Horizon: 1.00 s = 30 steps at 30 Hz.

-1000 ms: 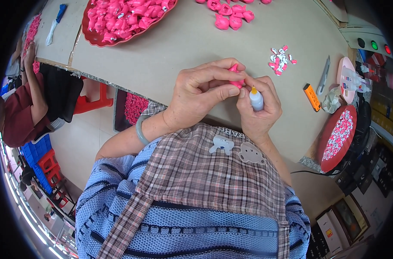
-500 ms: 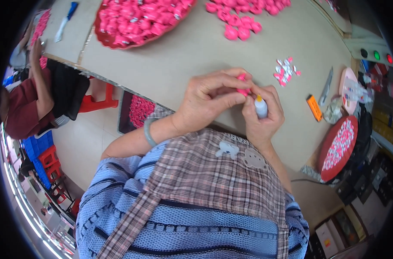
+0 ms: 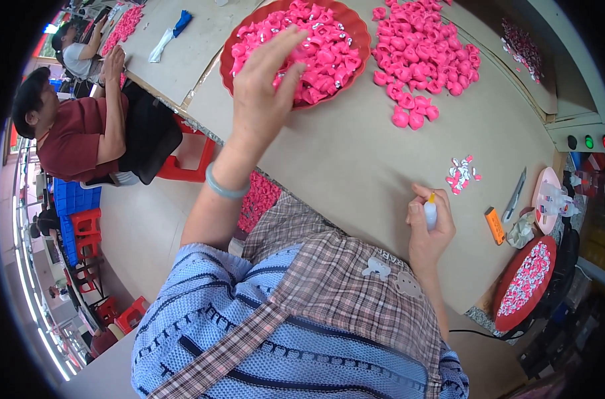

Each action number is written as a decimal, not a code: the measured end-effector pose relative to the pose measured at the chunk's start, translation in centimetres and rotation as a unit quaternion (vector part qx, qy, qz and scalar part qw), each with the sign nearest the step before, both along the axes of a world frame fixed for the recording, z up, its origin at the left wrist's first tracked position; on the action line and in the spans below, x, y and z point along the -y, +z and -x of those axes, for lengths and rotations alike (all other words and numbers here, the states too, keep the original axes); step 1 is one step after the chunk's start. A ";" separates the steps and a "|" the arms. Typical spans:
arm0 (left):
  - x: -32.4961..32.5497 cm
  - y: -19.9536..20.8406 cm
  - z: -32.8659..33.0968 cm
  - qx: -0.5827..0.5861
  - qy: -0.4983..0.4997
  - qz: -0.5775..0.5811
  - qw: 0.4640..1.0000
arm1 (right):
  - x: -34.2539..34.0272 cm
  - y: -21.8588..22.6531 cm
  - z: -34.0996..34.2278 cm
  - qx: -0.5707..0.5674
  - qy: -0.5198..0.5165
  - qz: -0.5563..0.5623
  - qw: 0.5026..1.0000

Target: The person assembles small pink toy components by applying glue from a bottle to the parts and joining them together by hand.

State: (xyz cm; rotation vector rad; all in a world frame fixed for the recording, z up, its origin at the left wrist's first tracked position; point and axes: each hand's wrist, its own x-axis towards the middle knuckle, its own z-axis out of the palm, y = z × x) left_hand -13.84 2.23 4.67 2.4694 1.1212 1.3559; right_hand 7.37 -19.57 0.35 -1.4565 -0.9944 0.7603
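My left hand reaches over the near left side of a red scalloped basin, its fingers apart and slightly blurred. Small glossy pink moulded pieces fill the basin, some with white bits on them. I see nothing clearly held in that hand. Lower down, over the table, my right hand is closed round a small white glue bottle with a yellow tip pointing up. Beyond it lies a small scatter of flat pink and white bits.
A pile of pink pieces lies right of the basin. At the right are an orange box cutter, a grey blade, a pink tray and a red dish of small bits. Two co-workers sit at the left.
My left hand has left the right hand and moved up to the basin, its fingers now spread. The pink piece it held is no longer distinguishable. The right hand still holds the bottle.
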 end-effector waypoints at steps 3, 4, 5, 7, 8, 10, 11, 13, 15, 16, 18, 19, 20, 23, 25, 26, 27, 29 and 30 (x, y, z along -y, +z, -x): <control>-1.0 0.5 -0.1 -0.055 0.019 -0.036 0.998 | -0.2 -0.1 0.1 0.008 -0.004 0.008 1.000; -0.7 0.6 -0.7 -0.051 0.014 -0.033 0.998 | -0.2 -0.2 0.0 0.000 -0.004 0.003 1.000; -0.2 0.7 -1.2 -0.057 0.001 -0.057 0.997 | -0.2 -0.3 0.0 -0.007 -0.005 -0.002 1.000; 1.2 0.0 -3.0 -0.033 -0.067 -0.060 0.995 | -0.3 -0.2 -0.2 0.007 -0.004 0.001 1.000; 2.7 -0.6 -4.3 -0.036 -0.099 -0.015 0.994 | -0.5 -0.2 -0.2 0.017 0.008 -0.002 1.000; 4.8 -2.0 -6.8 -0.021 -0.153 0.079 0.985 | -0.4 0.1 -0.1 0.025 0.005 0.001 1.000; 4.9 -2.7 -7.6 -0.020 -0.156 0.080 0.984 | -0.4 0.2 -0.1 0.014 0.007 0.004 1.000; 4.7 -3.8 -9.0 -0.065 -0.137 0.076 0.985 | -0.3 0.2 -0.1 0.004 0.006 0.007 1.000; 4.8 -3.8 -9.6 -0.093 -0.123 0.092 0.984 | -0.2 0.0 -0.2 0.014 0.011 0.000 1.000; 4.9 -3.9 -9.8 -0.121 -0.108 0.107 0.981 | -0.2 0.0 -0.2 0.014 0.009 0.001 1.000; 4.9 -4.0 -10.4 -0.128 -0.092 0.108 0.982 | -0.1 0.0 -0.3 0.020 0.009 0.006 1.000; 4.8 -4.0 -10.6 -0.135 -0.073 0.109 0.982 | -0.1 0.0 -0.3 0.020 0.008 0.007 1.000; 4.7 -4.2 -10.6 -0.136 -0.074 0.109 0.982 | -0.1 0.0 -0.3 0.016 0.009 0.004 1.000; 4.6 -4.7 -10.5 -0.128 -0.069 0.094 0.985 | -0.1 0.1 -0.3 0.010 0.009 0.002 1.000; 4.5 -4.8 -9.9 -0.088 -0.110 0.142 0.980 | -0.1 0.1 -0.3 0.008 0.009 0.003 1.000; 4.6 -4.7 -9.7 -0.088 -0.112 0.143 0.979 | -0.1 0.1 -0.4 -0.001 0.009 0.003 1.000; 5.0 -4.6 -9.5 0.015 -0.150 0.250 0.957 | -0.1 0.1 -0.4 -0.009 0.008 0.004 1.000; 5.6 -4.2 -8.6 0.117 -0.184 0.352 0.910 | -0.1 0.3 -0.5 -0.025 0.006 0.010 1.000; 5.8 -3.9 -8.0 0.184 -0.237 0.495 0.815 | -0.1 0.3 -0.5 -0.042 0.004 0.015 0.999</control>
